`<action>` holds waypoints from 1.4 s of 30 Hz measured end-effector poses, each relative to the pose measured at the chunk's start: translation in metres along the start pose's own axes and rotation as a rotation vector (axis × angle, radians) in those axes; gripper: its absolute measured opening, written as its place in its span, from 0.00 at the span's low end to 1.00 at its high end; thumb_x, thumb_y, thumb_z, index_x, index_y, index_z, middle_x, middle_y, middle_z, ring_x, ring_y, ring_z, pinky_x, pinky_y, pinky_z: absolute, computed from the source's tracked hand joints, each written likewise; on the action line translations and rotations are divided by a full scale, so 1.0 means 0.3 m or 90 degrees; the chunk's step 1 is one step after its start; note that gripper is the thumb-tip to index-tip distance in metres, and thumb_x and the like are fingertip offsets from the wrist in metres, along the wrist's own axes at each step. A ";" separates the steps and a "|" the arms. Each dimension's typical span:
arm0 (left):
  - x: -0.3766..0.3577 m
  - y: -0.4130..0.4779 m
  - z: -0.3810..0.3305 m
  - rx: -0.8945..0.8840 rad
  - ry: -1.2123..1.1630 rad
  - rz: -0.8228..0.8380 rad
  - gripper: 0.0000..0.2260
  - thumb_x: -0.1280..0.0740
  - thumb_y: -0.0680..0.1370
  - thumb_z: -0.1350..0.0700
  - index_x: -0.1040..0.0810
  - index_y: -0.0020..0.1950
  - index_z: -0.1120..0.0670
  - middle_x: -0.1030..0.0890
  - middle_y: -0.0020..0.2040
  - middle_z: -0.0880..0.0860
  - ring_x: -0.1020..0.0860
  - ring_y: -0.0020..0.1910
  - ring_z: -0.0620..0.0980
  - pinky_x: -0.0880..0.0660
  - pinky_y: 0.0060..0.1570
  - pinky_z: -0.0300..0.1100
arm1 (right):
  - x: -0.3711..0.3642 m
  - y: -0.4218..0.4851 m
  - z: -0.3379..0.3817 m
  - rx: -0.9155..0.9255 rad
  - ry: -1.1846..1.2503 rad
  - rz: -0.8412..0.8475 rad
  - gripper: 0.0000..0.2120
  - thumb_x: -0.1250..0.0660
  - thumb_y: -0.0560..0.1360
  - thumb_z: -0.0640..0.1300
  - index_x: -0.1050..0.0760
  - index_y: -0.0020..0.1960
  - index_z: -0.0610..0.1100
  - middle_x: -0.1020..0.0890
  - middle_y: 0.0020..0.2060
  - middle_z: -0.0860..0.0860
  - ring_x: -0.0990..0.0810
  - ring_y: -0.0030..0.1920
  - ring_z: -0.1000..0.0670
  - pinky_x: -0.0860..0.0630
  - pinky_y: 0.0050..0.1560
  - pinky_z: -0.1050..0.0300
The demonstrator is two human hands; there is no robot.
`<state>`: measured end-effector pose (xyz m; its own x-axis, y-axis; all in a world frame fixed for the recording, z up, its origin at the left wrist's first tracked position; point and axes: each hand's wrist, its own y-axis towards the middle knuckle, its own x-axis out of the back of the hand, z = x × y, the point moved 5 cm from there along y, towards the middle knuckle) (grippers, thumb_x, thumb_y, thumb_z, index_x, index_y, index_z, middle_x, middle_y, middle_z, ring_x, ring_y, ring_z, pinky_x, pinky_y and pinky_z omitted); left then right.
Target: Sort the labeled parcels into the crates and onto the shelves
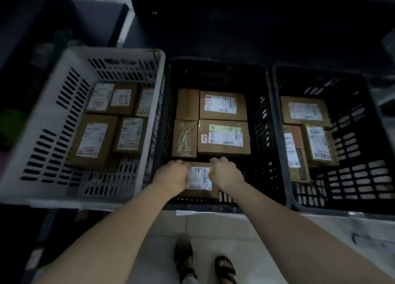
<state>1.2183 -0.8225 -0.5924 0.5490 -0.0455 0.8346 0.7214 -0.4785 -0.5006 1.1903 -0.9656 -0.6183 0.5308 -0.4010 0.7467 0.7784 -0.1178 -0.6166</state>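
Observation:
A small cardboard parcel (199,178) with a white label sits at the near end of the middle black crate (271,138). My left hand (172,175) grips its left side and my right hand (226,173) grips its right side, fingers curled over the far edge. Behind it in the same crate lie several brown parcels, among them a labeled box (223,137) with a red mark. The white crate (53,104) on the left holds several labeled boxes. The black crate (367,123) on the right holds three labeled parcels.
The three crates stand side by side on a dark low surface. Pale floor tiles (213,230) and my sandaled feet (224,268) show below. Dark shelving (64,16) rises at the back left. The room is dim.

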 end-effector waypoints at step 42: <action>0.318 -3.508 0.506 0.867 0.168 -0.619 0.14 0.41 0.79 0.51 0.28 0.64 0.51 0.23 0.59 0.51 0.27 0.58 0.52 0.29 0.55 0.45 | -0.386 -2.678 2.181 1.223 -0.118 -0.316 0.17 0.41 0.80 0.49 0.29 0.68 0.49 0.24 0.62 0.50 0.29 0.63 0.46 0.31 0.61 0.51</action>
<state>0.5757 -0.1902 -0.0208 -0.2628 -0.4125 0.8723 0.6147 0.6253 0.4808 0.7228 -0.2300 -0.0459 0.1179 -0.5500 0.8268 0.0505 0.8349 0.5481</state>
